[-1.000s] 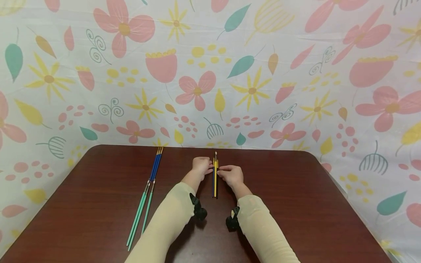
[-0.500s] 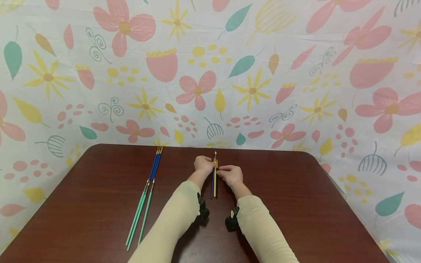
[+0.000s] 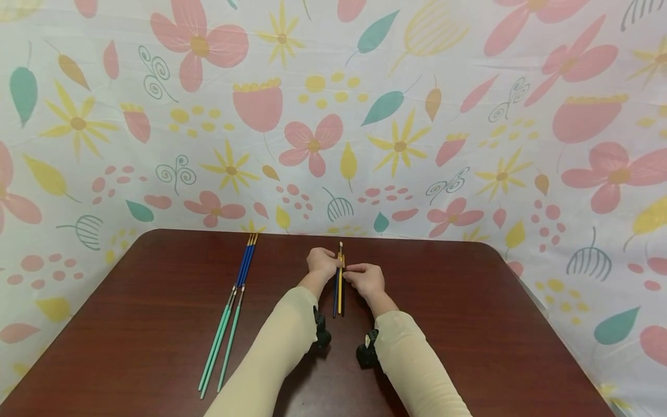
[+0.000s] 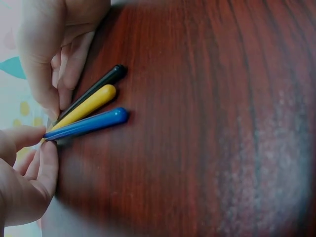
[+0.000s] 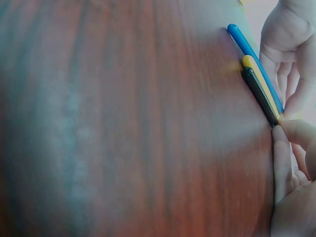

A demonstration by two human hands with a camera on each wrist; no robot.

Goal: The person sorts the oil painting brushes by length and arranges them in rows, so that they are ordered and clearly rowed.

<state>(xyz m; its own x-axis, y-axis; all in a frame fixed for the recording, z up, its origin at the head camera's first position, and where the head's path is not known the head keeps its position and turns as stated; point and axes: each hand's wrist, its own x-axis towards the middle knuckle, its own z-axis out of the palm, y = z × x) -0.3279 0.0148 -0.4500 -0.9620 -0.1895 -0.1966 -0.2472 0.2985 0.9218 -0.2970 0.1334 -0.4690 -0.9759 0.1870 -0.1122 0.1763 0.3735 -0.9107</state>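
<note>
Three paintbrushes lie side by side at the middle of the table, between the hands: one with a blue handle (image 4: 94, 123), one yellow (image 3: 340, 292) and one black (image 5: 259, 95). My left hand (image 3: 322, 262) pinches the blue-handled paintbrush between thumb and finger. From the other side, my right hand (image 3: 366, 279) pinches the black-handled paintbrush. The yellow paintbrush sits between these two, its pale tip reaching farthest toward the wall. In the left wrist view the rounded handle ends fan slightly apart, while the fingers hide the brushes farther up.
Left of the hands, several blue paintbrushes (image 3: 246, 260) with gold-coloured ends lie on the dark wooden table (image 3: 469, 324). Several mint-green paintbrushes (image 3: 216, 344) lie nearer, their tips meeting the blue handles. A flower-patterned cloth (image 3: 333, 116) hangs behind the table's far edge.
My left hand has moved right from beside the paintbrushes and taken hold of the blue one, whose near end has shifted slightly left and nearer. My right hand has stayed almost in place.
</note>
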